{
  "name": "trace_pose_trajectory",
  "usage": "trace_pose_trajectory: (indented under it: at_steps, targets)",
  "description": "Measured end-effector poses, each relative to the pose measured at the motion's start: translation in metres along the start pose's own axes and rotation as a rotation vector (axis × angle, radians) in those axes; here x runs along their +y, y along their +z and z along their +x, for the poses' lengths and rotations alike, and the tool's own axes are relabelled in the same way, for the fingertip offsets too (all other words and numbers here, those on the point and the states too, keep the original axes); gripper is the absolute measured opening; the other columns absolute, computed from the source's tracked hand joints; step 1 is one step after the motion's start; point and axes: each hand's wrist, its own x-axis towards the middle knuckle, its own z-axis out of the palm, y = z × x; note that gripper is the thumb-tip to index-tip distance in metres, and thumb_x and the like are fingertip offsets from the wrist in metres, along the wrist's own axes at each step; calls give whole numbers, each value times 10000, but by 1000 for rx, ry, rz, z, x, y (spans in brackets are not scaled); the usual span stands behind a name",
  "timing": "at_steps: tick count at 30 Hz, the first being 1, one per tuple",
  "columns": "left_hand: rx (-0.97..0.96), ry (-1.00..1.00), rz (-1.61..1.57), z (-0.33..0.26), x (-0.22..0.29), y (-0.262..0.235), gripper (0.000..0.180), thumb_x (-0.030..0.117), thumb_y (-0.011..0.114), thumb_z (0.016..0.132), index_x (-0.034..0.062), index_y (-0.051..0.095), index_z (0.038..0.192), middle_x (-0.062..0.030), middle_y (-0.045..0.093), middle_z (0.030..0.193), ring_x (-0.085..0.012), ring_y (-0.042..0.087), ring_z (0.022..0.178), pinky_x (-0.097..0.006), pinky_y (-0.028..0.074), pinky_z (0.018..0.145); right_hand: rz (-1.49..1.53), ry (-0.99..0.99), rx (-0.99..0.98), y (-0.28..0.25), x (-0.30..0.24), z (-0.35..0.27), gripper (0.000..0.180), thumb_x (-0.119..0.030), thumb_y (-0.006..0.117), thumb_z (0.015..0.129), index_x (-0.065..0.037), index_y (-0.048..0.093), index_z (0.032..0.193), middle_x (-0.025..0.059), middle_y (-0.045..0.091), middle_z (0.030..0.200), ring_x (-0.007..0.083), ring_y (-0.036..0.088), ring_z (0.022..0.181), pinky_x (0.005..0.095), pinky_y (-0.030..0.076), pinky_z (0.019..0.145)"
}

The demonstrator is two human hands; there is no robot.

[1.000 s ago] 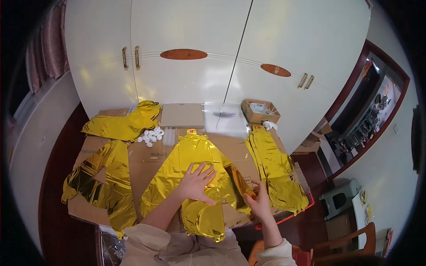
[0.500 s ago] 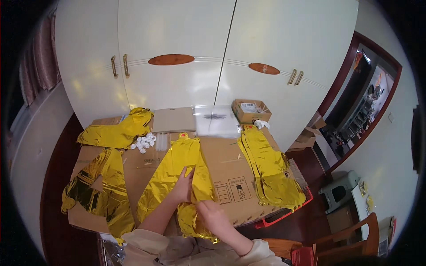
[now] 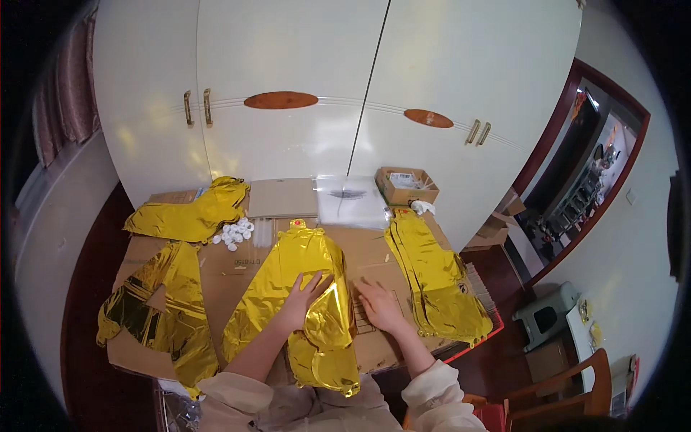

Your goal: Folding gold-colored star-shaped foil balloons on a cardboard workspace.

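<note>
A flat gold foil balloon (image 3: 288,277) lies in the middle of a cardboard-covered table (image 3: 378,252), folded over on its right side. My left hand (image 3: 306,291) rests flat on it with fingers spread. My right hand (image 3: 379,304) lies palm down on the bare cardboard just right of the balloon's folded edge, holding nothing.
More gold foil balloons lie at the right (image 3: 435,284), far left (image 3: 191,212) and near left (image 3: 155,309). A heap of small white pieces (image 3: 234,232), a clear plastic bag (image 3: 353,198) and a small open cardboard box (image 3: 407,186) sit at the back. White cupboard doors stand behind.
The balloon's right side has been folded over toward the left. My right hand left the balloon's lower edge and now lies on the cardboard to the right.
</note>
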Motion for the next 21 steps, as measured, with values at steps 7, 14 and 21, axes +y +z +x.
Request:
trace_pose_trajectory:
  at_steps: [7, 14, 21]
  targets:
    - [-4, -14, 600, -4, -14, 21, 588, 268, 495, 919, 131, 372, 1478, -89, 241, 1584, -243, 174, 1477, -554, 149, 1181, 75, -41, -159, 8, -18, 5, 445, -273, 436, 1010, -84, 453, 1413, 141, 512, 1404, 301, 415, 1361, 537, 233, 1145]
    - [22, -198, -297, -1, 19, -14, 631, 368, 483, 907, 107, 373, 1471, -129, 274, 1569, -241, 134, 1487, -573, 99, 1182, 155, -27, -186, 12, -10, 19, 533, -337, 488, 989, -63, 403, 1437, 177, 467, 1437, 334, 428, 1339, 511, 266, 1140]
    - [141, -327, -621, -3, 11, 2, 617, 302, 461, 941, 51, 327, 1488, -173, 296, 1543, -276, 243, 1449, -501, 138, 1191, 251, -90, -178, 28, -9, 54, 671, -396, 491, 975, 10, 294, 1472, 259, 330, 1503, 379, 318, 1401, 453, 237, 1166]
